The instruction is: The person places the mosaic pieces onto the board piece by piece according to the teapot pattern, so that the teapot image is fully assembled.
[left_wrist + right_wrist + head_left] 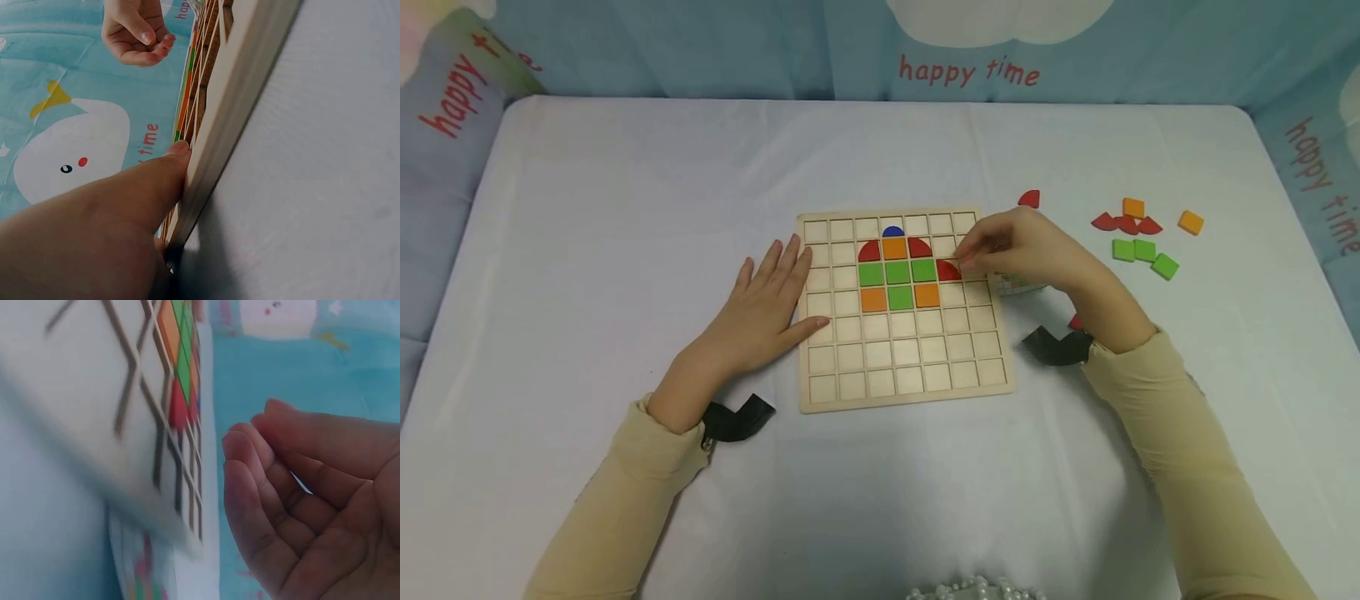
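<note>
A wooden grid board lies on the white table. Spread out flat, my left hand rests at its left edge, with the fingertips and thumb on the frame; in the left wrist view the thumb touches the rim. Over the board's right side hovers my right hand, its fingers loosely curled and no piece visible in them. Just left of its fingertips, a red quarter-circle piece sits in a cell. Beside it are green squares, orange squares, two more red quarter-circles and a blue half-circle.
Right of the board lie loose red pieces, green squares and orange squares. A red piece lies behind my right hand. A partly hidden patterned item is under that hand. Blue printed cloth borders the table.
</note>
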### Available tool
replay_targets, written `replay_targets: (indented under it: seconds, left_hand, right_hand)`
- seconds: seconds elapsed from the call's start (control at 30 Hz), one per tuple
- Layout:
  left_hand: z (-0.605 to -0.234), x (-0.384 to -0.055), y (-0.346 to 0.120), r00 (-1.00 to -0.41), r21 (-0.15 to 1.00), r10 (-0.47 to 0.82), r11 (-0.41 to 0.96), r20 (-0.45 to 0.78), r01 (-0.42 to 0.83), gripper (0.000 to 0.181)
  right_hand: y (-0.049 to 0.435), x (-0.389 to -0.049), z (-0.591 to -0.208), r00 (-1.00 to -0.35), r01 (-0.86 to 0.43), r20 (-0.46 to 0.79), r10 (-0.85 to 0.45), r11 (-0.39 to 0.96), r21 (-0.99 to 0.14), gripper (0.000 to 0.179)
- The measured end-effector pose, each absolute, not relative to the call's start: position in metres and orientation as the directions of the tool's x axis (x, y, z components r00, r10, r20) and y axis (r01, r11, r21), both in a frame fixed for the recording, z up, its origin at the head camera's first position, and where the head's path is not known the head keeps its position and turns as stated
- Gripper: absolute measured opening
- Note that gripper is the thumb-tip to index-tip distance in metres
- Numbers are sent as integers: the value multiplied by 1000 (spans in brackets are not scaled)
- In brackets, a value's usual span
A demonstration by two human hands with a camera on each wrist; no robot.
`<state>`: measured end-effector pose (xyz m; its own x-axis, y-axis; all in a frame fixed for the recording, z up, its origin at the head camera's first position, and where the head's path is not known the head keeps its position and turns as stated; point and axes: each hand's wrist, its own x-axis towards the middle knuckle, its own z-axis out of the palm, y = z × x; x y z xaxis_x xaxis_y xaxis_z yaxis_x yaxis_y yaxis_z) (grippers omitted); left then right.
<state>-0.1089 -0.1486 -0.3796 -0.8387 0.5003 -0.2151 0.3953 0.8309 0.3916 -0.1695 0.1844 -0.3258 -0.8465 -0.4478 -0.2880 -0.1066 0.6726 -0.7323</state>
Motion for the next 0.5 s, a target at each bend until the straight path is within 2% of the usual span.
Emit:
replay_targets:
  seconds: [0.23,0.5]
  left_hand:
    - [-379,-109,-147,-839,390,499,833,-219,393,83]
    - [-379,-110,-147,-837,389,499,834,-226,392,83]
  right_hand:
    - [223,-166,-319,-909,-16,-278,-311,692,-722,20]
    - [260,-161,-314,-931,68,-302,-203,719,-692,29]
